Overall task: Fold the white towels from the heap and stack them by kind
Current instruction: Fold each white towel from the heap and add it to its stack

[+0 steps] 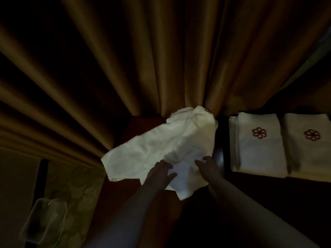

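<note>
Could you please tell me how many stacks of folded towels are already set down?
2: the left folded stack sits right of the unfolded towel; the right folded stack sits beside it at the frame edge. More may lie beyond view.

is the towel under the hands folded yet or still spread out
Spread, not folded: the white towel lies crumpled and loose on the table, unlike the two squared folded stacks to its right.

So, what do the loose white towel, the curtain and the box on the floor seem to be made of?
Loose white towel: soft woven cloth, matte; it creases.
Curtain: heavy brown fabric, slight sheen on deep folds.
Box: probably clear plastic; the floor shows through.
</note>
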The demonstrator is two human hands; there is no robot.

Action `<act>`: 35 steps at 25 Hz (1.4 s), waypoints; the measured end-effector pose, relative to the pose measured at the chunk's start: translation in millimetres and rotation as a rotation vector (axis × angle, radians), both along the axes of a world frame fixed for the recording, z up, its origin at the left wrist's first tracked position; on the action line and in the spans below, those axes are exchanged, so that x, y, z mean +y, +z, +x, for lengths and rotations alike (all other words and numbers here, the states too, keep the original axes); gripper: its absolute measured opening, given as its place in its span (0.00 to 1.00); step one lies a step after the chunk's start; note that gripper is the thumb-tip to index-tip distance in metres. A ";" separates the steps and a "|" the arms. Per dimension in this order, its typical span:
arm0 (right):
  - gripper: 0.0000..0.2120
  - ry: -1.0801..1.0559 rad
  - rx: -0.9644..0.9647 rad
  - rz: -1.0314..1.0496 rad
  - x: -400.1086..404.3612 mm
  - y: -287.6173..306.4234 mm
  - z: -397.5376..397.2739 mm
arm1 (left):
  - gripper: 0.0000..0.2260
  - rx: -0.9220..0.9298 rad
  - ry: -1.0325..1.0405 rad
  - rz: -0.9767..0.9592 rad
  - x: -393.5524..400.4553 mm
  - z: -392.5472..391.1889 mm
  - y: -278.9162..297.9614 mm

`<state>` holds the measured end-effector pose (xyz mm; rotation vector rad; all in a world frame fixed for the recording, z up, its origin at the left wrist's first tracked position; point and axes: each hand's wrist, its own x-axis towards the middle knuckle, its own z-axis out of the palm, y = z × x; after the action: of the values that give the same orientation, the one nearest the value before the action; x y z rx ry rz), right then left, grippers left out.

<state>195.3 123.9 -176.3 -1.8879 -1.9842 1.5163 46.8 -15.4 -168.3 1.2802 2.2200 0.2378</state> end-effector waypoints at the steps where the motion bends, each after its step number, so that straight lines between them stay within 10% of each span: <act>1: 0.20 -0.028 -0.016 -0.022 -2.7 -4.1 -3.2 | 0.18 0.000 0.006 0.023 -2.8 -2.8 -5.6; 7: 0.22 -0.478 0.168 -0.061 -4.6 -10.7 -11.4 | 0.10 -0.051 0.068 0.194 7.1 1.4 -17.0; 17: 0.09 -0.364 0.567 0.123 -0.1 99.5 -48.2 | 0.08 -0.328 0.188 0.541 45.5 5.8 62.5; 21: 0.27 -0.033 0.374 0.407 17.2 168.0 -56.8 | 0.12 -0.489 0.427 0.796 72.6 7.7 128.3; 24: 0.24 0.547 -0.046 0.683 27.4 205.4 -51.7 | 0.19 -0.799 0.500 0.751 90.4 -8.1 161.3; 27: 0.15 0.769 0.064 0.567 27.9 213.3 -46.9 | 0.23 -0.927 0.456 0.488 98.8 -22.8 176.6; 31: 0.10 0.260 0.549 0.101 14.5 209.0 -31.0 | 0.09 -0.895 0.555 0.445 98.9 -24.4 157.3; 35: 0.09 0.066 0.558 0.255 14.3 192.9 -17.1 | 0.15 -1.057 0.530 0.400 93.1 -11.9 156.7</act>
<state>178.1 138.1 16.6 -1.1505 -1.8690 1.4998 34.9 77.6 -11.6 0.4554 1.5195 1.2741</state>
